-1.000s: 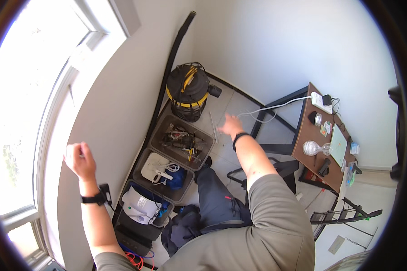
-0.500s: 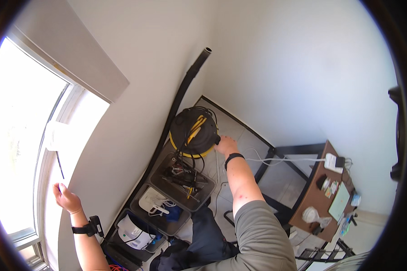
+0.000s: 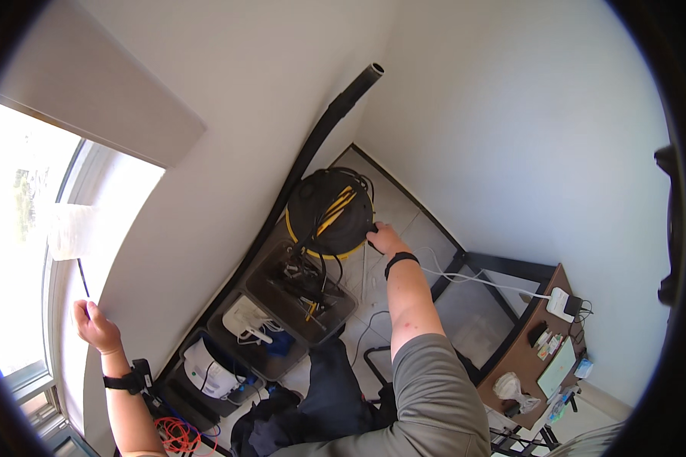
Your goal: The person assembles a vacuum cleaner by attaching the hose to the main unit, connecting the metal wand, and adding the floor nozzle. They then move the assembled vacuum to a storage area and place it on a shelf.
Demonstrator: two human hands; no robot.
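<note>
My left hand (image 3: 97, 327) is closed round the lower end of a thin dark rod, in front of the bright window. At the rod's upper end is a pale, cylindrical, roller-like head (image 3: 72, 231), washed out by the light. My right hand (image 3: 386, 238) reaches forward, its fingers closed on a black latch or grip at the right rim of a round black-and-yellow canister vacuum (image 3: 351, 221). Yellow parts and looped black cable lie on the vacuum's lid. A long black hose (image 3: 312, 143) leans along the left wall beside it.
Below the vacuum stand a dark bin (image 3: 331, 314) of tools and another bin (image 3: 283, 369) with a white device. A white-and-black machine (image 3: 206, 367) and red cable (image 3: 177, 436) lie nearer. At right is a brown desk (image 3: 495, 388) on a black frame, with a white cable strung toward it.
The whole view has shifted slightly. My left hand and its rod appear lower and further left. My right hand stays at the vacuum's rim, its fingers now curled round the black part.
</note>
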